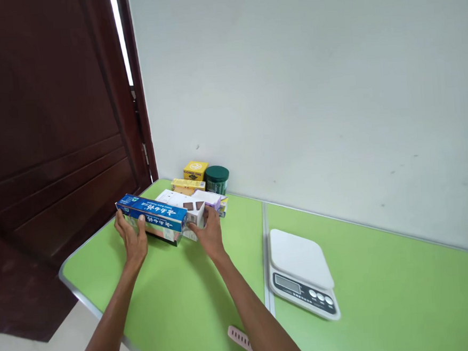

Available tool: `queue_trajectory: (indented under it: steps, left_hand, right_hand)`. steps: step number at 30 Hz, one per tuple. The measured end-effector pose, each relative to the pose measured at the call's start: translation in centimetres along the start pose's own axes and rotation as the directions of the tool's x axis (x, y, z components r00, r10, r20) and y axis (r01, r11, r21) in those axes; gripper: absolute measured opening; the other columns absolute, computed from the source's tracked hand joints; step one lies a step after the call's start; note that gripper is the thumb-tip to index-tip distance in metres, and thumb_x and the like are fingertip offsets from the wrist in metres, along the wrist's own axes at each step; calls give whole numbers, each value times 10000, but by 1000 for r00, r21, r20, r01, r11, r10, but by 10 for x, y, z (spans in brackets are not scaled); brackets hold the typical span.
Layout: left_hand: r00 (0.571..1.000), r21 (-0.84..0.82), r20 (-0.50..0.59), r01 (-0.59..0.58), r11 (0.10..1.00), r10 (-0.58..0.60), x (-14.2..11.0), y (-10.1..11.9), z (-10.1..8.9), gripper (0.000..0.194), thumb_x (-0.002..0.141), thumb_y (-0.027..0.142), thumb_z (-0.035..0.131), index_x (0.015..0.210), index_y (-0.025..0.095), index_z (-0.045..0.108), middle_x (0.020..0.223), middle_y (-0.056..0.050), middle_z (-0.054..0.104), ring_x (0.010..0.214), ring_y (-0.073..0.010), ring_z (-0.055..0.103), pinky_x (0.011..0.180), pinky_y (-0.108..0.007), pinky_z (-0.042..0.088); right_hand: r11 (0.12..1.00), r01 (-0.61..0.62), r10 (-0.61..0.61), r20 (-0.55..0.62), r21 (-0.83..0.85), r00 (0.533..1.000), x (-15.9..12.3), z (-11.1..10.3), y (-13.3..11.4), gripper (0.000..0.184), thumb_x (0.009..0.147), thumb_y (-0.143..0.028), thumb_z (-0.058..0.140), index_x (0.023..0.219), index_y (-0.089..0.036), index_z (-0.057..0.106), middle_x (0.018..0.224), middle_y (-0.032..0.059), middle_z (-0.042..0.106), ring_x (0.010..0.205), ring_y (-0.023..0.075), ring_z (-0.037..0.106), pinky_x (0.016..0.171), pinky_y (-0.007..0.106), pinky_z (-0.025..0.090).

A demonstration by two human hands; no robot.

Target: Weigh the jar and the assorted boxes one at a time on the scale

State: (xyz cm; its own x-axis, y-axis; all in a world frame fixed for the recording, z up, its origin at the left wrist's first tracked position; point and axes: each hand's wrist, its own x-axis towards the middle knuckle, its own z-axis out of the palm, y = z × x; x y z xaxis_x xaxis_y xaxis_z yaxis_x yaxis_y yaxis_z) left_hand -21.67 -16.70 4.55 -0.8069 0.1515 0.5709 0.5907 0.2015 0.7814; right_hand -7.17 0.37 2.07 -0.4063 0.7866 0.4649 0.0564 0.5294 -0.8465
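A long blue toothpaste box (152, 210) lies across the front of a group of cartons. My left hand (132, 239) grips its left part, thumb on the near side and fingers round the end. Below it shows the pale side of another box (168, 234) with a dark lower edge. My right hand (210, 233) is closed on the right end of a white box (173, 198) with brown squares, thumb near the toothpaste box's end. A white and purple box (206, 197) sits just behind my right fingers.
Behind stand a yellow cube box (195, 169), a flat yellow box (189, 185) and a green lidded tub (217, 179) by the wall. A white kitchen scale (303, 272) lies right of the table seam. A pink strap (240, 338) is partly hidden by my right forearm.
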Motion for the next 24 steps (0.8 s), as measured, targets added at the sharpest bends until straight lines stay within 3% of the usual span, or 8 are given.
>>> queue_trajectory:
  steps: [4,7,14,18,19,21,22,24]
  left_hand:
    - [999,-13,29,38,999,-38,-1,0,-1,880,979,629,497,1632,123,193,1658,-270,215,1579,-365,235,1279,-568,239]
    - [999,11,31,41,999,-41,0,1,0,893,972,643,495,1628,113,201,1652,-272,225,1577,-369,242,1286,-556,228]
    - [992,0,-50,119,993,-119,23,11,-3,897,962,699,430,1605,98,256,1591,-280,326,1521,-391,334,1264,-572,246]
    - [988,145,-113,-85,986,102,58,40,-10,866,949,680,465,1574,91,345,1628,-281,319,1547,-417,270,1258,-618,193]
    - [981,190,-76,-160,969,177,69,49,-9,837,942,670,484,1555,107,385,1624,-269,350,1541,-418,284,1255,-627,184]
    - [954,281,101,-298,912,281,92,67,3,788,919,667,517,1480,113,489,1552,-266,473,1498,-431,363,1247,-647,172]
    - [931,334,227,-349,876,284,104,75,12,779,898,683,532,1411,97,555,1475,-283,551,1462,-451,413,1239,-666,160]
    - [871,440,467,-379,814,153,124,87,35,771,837,752,552,1180,77,696,1258,-319,685,1363,-507,516,1203,-720,152]
  right_hand:
    - [982,-183,185,-43,44,982,-1,0,-9,541,675,-390,842,1149,-225,640,1143,102,636,1089,326,612,961,481,518]
    - [973,-220,225,-66,65,972,-3,-4,-7,398,675,-384,826,1008,-226,675,1116,107,624,1117,331,603,986,474,508]
    - [980,-143,154,-68,136,986,-7,5,-7,684,702,-434,801,1316,-220,589,1354,148,623,1304,371,550,1110,539,444]
    - [982,-173,178,-65,77,982,-3,14,-10,719,678,-444,827,1323,-236,588,1328,143,629,1298,391,544,1084,565,447]
    - [981,-186,190,-60,60,980,-2,16,-9,698,673,-445,829,1301,-247,600,1276,127,648,1258,385,565,1059,560,461]
    - [979,-199,201,-62,39,978,1,18,-7,654,667,-448,829,1259,-264,621,1175,95,666,1168,364,600,998,533,493]
    - [980,-197,199,-63,37,978,2,20,-5,644,666,-450,828,1250,-269,626,1145,87,665,1132,354,609,967,515,506]
    - [981,-194,196,-69,30,978,4,22,-3,646,661,-446,827,1250,-265,632,1127,91,658,1098,349,611,919,495,519]
